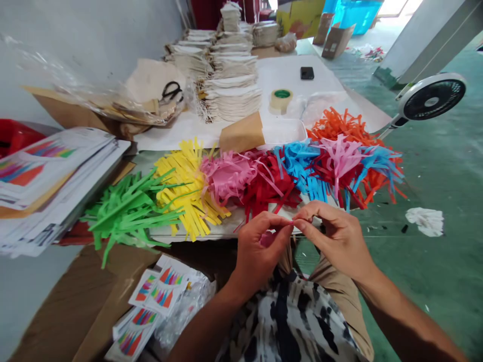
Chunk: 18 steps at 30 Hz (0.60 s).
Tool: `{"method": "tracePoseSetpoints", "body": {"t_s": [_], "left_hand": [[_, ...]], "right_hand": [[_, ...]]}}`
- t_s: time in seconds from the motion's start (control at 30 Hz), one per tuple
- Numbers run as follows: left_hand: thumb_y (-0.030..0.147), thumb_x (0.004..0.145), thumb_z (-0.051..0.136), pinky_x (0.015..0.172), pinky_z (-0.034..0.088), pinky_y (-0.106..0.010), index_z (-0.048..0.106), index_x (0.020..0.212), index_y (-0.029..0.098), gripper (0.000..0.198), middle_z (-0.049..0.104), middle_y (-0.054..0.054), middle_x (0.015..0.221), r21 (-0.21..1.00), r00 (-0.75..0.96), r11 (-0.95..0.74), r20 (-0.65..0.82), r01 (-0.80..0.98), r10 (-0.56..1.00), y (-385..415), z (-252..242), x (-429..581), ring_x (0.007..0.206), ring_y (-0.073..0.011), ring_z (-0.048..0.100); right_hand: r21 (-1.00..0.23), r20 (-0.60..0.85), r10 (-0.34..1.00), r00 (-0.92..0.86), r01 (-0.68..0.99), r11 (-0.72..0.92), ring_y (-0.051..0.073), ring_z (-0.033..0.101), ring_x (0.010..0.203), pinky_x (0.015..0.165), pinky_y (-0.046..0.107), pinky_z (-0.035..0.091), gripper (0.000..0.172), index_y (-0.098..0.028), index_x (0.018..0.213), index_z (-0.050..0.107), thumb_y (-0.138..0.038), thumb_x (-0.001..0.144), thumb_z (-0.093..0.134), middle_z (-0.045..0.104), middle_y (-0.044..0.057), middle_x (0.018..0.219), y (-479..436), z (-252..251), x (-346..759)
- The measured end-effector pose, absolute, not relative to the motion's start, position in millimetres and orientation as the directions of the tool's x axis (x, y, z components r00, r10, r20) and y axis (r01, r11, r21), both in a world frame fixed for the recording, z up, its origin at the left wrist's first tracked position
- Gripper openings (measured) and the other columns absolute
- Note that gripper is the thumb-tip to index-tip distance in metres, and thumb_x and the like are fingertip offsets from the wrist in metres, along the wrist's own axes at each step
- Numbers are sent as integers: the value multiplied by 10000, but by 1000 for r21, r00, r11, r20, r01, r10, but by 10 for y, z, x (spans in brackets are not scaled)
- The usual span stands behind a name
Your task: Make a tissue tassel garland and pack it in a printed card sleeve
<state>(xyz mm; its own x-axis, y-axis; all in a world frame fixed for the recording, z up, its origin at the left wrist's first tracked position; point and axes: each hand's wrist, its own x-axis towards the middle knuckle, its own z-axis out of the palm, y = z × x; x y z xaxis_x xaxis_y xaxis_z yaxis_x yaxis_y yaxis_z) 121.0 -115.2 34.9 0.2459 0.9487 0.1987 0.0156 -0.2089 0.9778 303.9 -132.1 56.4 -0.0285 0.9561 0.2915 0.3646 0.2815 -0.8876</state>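
My left hand (260, 246) and my right hand (334, 234) meet fingertip to fingertip just in front of the table edge, both pinched on a small pink paper piece (268, 237) that is mostly hidden behind my left fingers. Right behind them lies a row of fringed paper bunches: green (128, 211), yellow (186, 188), pink (226, 173), red (266, 188), blue (302, 166) and orange (345, 128).
Stacks of printed sheets (49, 176) lie at the left, small printed cards (154, 296) in a cardboard box below. Farther back are piles of cream bags (230, 80), scissors (171, 91), a tape roll (280, 99) and a phone (307, 73). A fan (430, 98) stands at the right.
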Motion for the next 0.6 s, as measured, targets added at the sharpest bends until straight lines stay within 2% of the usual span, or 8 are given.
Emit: {"method": "tracePoseSetpoints", "body": {"t_s": [0.13, 0.3, 0.4, 0.6], "left_hand": [[260, 976, 736, 759, 515, -238, 756, 939, 199, 74, 744, -14, 898, 962, 284, -268, 243, 55, 928, -1164, 376, 1235, 812, -128, 678], [265, 978, 727, 804, 536, -275, 765, 940, 207, 79, 754, -34, 918, 955, 308, -292, 262, 57, 915, -1181, 408, 1277, 856, -164, 701], [251, 973, 731, 814, 545, -293, 772, 947, 213, 61, 760, -39, 916, 952, 326, -303, 274, 40, 905, -1188, 425, 1307, 862, -177, 709], [232, 970, 739, 811, 543, -274, 761, 931, 206, 51, 756, -30, 909, 950, 316, -311, 285, 34, 905, -1204, 411, 1362, 860, -161, 704]], "right_hand": [[-863, 307, 948, -82, 395, 314, 119, 595, 829, 765, 266, 462, 82, -260, 958, 652, -227, 1031, 665, 643, -32, 892, -1409, 566, 3099], [-892, 282, 958, -49, 355, 281, 154, 593, 840, 753, 301, 468, 49, -267, 989, 643, -260, 1037, 652, 626, -8, 907, -1475, 493, 3131], [-891, 285, 958, -16, 364, 271, 175, 584, 823, 742, 326, 470, 88, -257, 963, 624, -289, 1045, 624, 610, 10, 888, -1514, 459, 3136], [-901, 285, 958, 29, 349, 258, 174, 611, 841, 757, 325, 486, 43, -274, 984, 658, -275, 1026, 667, 645, 2, 903, -1573, 431, 3152]]}}
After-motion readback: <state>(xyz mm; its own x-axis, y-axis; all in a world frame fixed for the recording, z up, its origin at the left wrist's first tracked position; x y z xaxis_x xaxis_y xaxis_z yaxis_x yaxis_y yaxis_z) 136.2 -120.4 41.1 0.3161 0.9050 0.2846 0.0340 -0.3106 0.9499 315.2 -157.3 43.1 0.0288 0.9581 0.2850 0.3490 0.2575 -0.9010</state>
